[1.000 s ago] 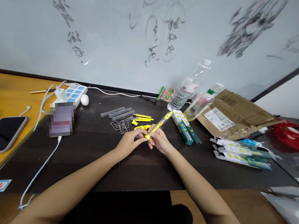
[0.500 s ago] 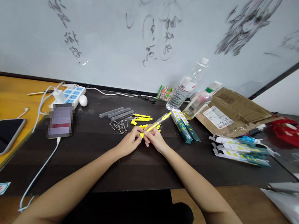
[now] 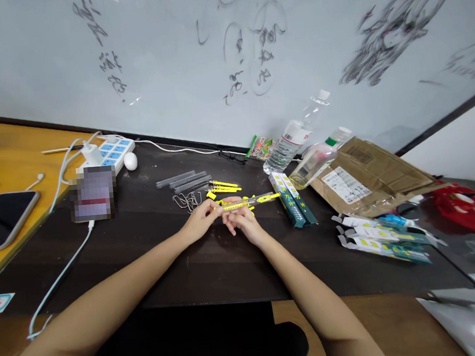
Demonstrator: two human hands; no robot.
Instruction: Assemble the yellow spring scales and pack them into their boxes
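Note:
A slim clear tube with yellow parts inside and a yellow tip (image 3: 259, 199) lies nearly level between my hands above the dark table. My left hand (image 3: 200, 220) pinches its left end, fingers closed. My right hand (image 3: 245, 225) has its fingers curled against the tube's middle from below. Just beyond my hands are yellow sticks with metal ends (image 3: 225, 188) and more small yellow pieces, partly hidden by the hands. Left of them sit a heap of bent wire clips (image 3: 187, 200) and several empty clear tubes (image 3: 186, 181).
Two slim green-and-white boxes (image 3: 292, 198) lie right of my hands, with several opened boxes (image 3: 384, 240) farther right. Behind stand a water bottle (image 3: 286, 146), a second bottle (image 3: 318, 160) and a cardboard parcel (image 3: 369, 176). A phone (image 3: 94, 193) and power strip (image 3: 116, 152) are left.
The tube has turned from a rightward upward slant to nearly level. My right hand has shifted slightly left, its fingers now more beneath the tube.

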